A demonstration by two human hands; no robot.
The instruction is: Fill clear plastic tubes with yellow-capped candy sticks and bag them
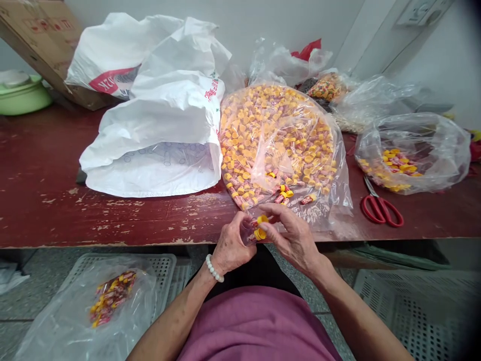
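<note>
At the table's front edge, my left hand (233, 246) is closed around a small clear bag, with small red pieces with yellow caps (259, 233) at its mouth. My right hand (291, 238) holds a yellow-capped piece (262, 219) between thumb and fingers, close to my left hand. Just beyond both hands lies a large clear bag (263, 160) filled with many such pieces. A few loose ones (284, 194) rest at its near side.
An open white sack (161, 120) stands left of the large bag. Red-handled scissors (381, 209) and another clear bag (443, 150) lie right. Below are a left crate (165, 281) with a bag of pieces and a right crate (417, 311). A green basin (22, 98) sits far left.
</note>
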